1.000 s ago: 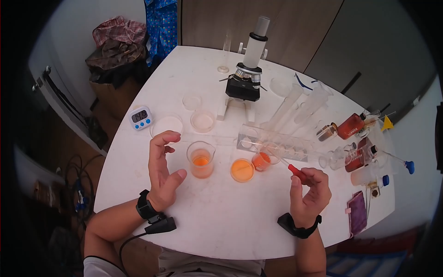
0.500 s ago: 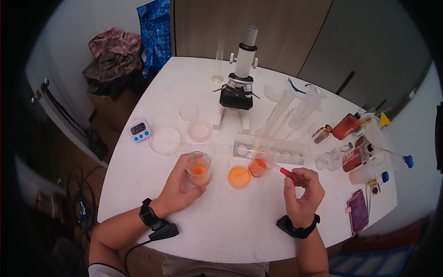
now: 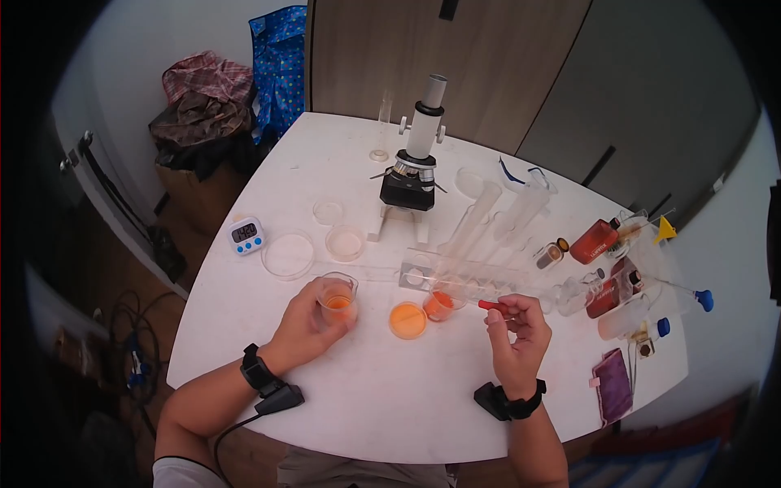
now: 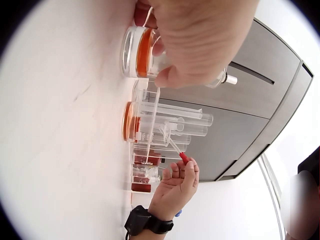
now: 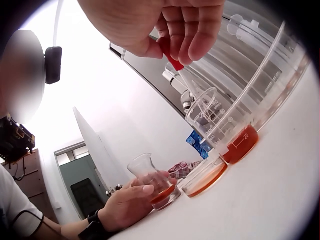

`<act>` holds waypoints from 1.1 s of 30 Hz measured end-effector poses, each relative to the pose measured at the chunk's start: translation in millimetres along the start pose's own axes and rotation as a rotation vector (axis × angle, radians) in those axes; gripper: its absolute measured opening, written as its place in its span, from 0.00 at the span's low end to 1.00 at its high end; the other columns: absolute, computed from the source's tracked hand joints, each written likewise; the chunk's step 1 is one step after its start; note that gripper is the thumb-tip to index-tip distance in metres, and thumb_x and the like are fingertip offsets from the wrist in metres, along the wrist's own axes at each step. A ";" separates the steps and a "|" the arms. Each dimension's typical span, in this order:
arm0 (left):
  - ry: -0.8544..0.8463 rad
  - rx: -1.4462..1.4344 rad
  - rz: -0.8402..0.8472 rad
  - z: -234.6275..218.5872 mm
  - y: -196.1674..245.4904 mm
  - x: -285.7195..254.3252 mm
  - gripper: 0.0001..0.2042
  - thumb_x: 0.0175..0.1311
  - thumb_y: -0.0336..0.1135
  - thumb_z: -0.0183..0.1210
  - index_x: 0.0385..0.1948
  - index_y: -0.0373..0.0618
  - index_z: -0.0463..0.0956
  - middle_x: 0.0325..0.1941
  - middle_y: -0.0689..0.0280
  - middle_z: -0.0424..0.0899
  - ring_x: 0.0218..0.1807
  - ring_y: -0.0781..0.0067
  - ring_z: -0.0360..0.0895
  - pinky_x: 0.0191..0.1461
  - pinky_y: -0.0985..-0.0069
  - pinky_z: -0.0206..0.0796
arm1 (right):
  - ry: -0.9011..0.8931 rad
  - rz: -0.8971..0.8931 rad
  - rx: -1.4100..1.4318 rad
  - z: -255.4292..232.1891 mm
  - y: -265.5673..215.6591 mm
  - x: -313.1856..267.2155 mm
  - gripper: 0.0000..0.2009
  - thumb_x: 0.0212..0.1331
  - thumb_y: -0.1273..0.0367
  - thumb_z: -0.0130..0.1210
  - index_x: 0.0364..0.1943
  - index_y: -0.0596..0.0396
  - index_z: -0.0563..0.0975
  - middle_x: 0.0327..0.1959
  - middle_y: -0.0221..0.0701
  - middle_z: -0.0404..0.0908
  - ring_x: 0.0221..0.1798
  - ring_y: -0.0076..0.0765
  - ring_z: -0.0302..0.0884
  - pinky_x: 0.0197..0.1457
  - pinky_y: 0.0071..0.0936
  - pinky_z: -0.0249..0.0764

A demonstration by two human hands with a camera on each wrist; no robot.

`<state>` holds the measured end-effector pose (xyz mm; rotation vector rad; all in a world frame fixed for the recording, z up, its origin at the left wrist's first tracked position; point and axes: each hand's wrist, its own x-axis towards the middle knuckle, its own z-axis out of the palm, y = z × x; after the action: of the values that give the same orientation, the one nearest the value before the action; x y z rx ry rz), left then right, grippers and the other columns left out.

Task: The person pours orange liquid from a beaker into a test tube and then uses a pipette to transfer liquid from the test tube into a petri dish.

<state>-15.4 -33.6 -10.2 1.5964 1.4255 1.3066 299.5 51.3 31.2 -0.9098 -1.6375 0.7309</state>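
Note:
My left hand (image 3: 303, 327) grips a glass beaker (image 3: 340, 294) of orange liquid, fingers round its far side and thumb at the front. The beaker stands upright at the tabletop in the left wrist view. With thumb and fingertips, my right hand (image 3: 521, 342) pinches the red rubber bulb of a dropper (image 5: 172, 55). Its glass tube slants down into a small beaker (image 5: 242, 145) of red-orange liquid, marked 20. Between the two beakers lies a round petri dish (image 3: 407, 320) with orange liquid.
Behind the small beaker is a clear test tube rack (image 3: 416, 271) with large tubes leaning over it. A microscope (image 3: 419, 146) stands at the back, a timer (image 3: 246, 236) at left. Petri dishes (image 3: 346, 243) lie between. Red-brown bottles (image 3: 595, 241) and a purple cloth (image 3: 614, 386) are at right.
My left hand has come from beside the beaker to close round it. The right hand still holds the dropper at the small beaker. The head view has shifted slightly.

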 end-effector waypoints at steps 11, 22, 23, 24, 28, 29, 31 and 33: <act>0.026 -0.067 -0.120 -8.4 1.7 -4.4 0.22 0.63 0.30 0.71 0.57 0.43 0.74 0.61 0.63 0.79 0.65 0.71 0.75 0.74 0.69 0.61 | -0.108 -0.008 -0.013 4.7 -8.7 20.9 0.09 0.64 0.80 0.63 0.47 0.63 0.79 0.39 0.34 0.87 0.42 0.25 0.88 0.43 0.21 0.84; 0.015 0.047 -0.054 -8.5 2.6 -3.3 0.20 0.65 0.30 0.68 0.57 0.39 0.73 0.59 0.58 0.81 0.62 0.64 0.78 0.69 0.67 0.67 | -0.079 0.149 0.113 -2.1 7.6 11.5 0.10 0.66 0.79 0.62 0.49 0.63 0.78 0.41 0.34 0.86 0.41 0.24 0.86 0.43 0.20 0.82; 0.019 0.046 -0.052 -7.6 1.7 -4.2 0.20 0.65 0.30 0.68 0.57 0.39 0.73 0.59 0.58 0.81 0.62 0.64 0.78 0.69 0.67 0.67 | -0.071 0.156 0.135 -2.0 6.8 10.5 0.10 0.67 0.79 0.62 0.50 0.64 0.77 0.41 0.33 0.85 0.41 0.23 0.85 0.43 0.20 0.82; 0.021 0.046 -0.050 -7.3 0.5 -4.5 0.20 0.65 0.30 0.68 0.57 0.39 0.73 0.59 0.57 0.81 0.62 0.64 0.78 0.70 0.67 0.67 | -0.060 0.164 0.160 -1.5 5.6 8.8 0.11 0.67 0.79 0.62 0.50 0.64 0.77 0.41 0.33 0.85 0.42 0.23 0.85 0.44 0.20 0.82; 0.027 0.021 -0.039 -5.4 -1.1 -1.6 0.20 0.66 0.30 0.68 0.57 0.40 0.73 0.60 0.57 0.81 0.63 0.63 0.78 0.70 0.67 0.66 | -0.023 0.189 0.200 -2.1 3.3 4.8 0.11 0.67 0.79 0.62 0.51 0.64 0.76 0.41 0.33 0.85 0.42 0.23 0.85 0.44 0.20 0.81; 0.014 0.025 -0.036 -4.9 -1.4 -1.0 0.20 0.66 0.30 0.68 0.57 0.40 0.73 0.60 0.57 0.81 0.63 0.63 0.78 0.70 0.67 0.66 | -0.031 0.180 0.218 -2.0 2.6 5.3 0.11 0.67 0.79 0.62 0.50 0.64 0.77 0.41 0.33 0.85 0.42 0.23 0.85 0.44 0.20 0.81; 0.029 0.054 0.020 -5.3 -2.3 -0.4 0.20 0.66 0.30 0.68 0.58 0.40 0.72 0.62 0.56 0.80 0.64 0.63 0.78 0.70 0.67 0.66 | -0.029 0.165 0.237 -2.9 3.1 1.0 0.11 0.67 0.79 0.63 0.50 0.64 0.77 0.41 0.33 0.86 0.42 0.23 0.85 0.44 0.19 0.81; 0.024 0.052 0.011 -6.5 -3.3 0.3 0.21 0.67 0.30 0.68 0.58 0.40 0.72 0.62 0.56 0.80 0.64 0.63 0.77 0.70 0.67 0.66 | -0.066 0.147 0.213 -3.2 6.9 0.4 0.10 0.67 0.79 0.63 0.49 0.64 0.77 0.42 0.34 0.86 0.42 0.23 0.85 0.43 0.20 0.81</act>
<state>-22.6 -33.6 -11.0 1.6295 1.4778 1.3089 303.9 55.3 26.4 -0.8659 -1.5269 1.0259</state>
